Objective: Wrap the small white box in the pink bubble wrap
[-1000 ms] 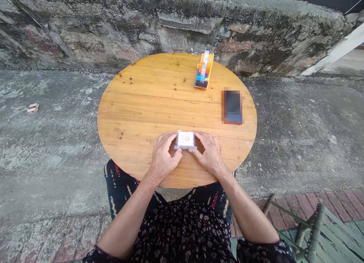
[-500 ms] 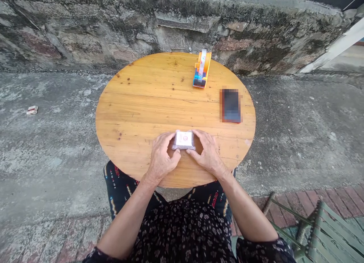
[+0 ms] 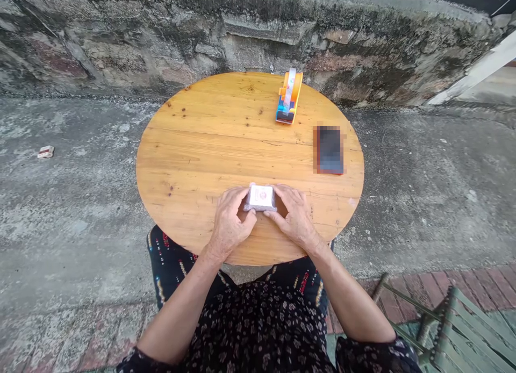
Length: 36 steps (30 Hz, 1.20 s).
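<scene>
A small package (image 3: 261,196), wrapped in clear purplish bubble wrap with a white label bearing red print on top, lies near the front edge of the round wooden table (image 3: 193,158). My left hand (image 3: 234,217) grips its left side, thumb at the near corner and fingers curled round the far corner. On the right side my right hand (image 3: 292,214) holds it the same way. Some fingertips are hidden behind the package's sides.
Toward the back of the table stands an orange and blue tape dispenser (image 3: 289,97). A dark, pixelated flat object (image 3: 330,150) lies at the right. Beyond is a stone wall (image 3: 161,40); a green slatted chair (image 3: 463,330) stands lower right. A small crumpled packet (image 3: 45,151) is on the ground.
Both hands keep the same hold on the package. The view has shifted very slightly; nothing on the table has visibly moved.
</scene>
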Available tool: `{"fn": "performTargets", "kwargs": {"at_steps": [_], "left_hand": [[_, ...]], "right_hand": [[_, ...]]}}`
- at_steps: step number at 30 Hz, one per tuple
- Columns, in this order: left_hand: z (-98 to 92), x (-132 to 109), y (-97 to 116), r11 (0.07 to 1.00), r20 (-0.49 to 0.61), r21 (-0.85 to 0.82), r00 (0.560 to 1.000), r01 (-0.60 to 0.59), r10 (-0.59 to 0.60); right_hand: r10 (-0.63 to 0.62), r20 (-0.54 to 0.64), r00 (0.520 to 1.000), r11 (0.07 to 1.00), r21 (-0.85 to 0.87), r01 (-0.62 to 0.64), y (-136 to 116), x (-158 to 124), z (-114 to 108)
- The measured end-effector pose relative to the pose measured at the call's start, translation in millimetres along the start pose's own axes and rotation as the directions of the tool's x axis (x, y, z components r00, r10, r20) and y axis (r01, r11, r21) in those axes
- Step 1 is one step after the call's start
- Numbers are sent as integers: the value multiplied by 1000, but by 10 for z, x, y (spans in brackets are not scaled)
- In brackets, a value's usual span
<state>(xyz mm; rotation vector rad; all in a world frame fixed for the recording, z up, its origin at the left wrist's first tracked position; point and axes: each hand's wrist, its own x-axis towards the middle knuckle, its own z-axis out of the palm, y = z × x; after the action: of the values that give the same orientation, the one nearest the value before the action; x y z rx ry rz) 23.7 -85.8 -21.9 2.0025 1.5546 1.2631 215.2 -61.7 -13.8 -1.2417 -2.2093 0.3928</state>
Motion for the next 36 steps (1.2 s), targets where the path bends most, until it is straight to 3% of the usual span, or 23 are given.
{"fn": "performTargets", "kwargs": {"at_steps": [10,23,36], "left_hand": [[-23,17,34,1000,20,-11,1000,13,-13],[-13,17,21,1000,12,6,1000,18,-19],[-26,26,34,999,17,-15,999,34,-33]], "right_hand": [[53,-16,998,999,-8,-54,-10,-10,18],[-17,40,999,999,-45,19,0,13,10],[16,27,1000,999,-29,-15,-6,5,11]]}}
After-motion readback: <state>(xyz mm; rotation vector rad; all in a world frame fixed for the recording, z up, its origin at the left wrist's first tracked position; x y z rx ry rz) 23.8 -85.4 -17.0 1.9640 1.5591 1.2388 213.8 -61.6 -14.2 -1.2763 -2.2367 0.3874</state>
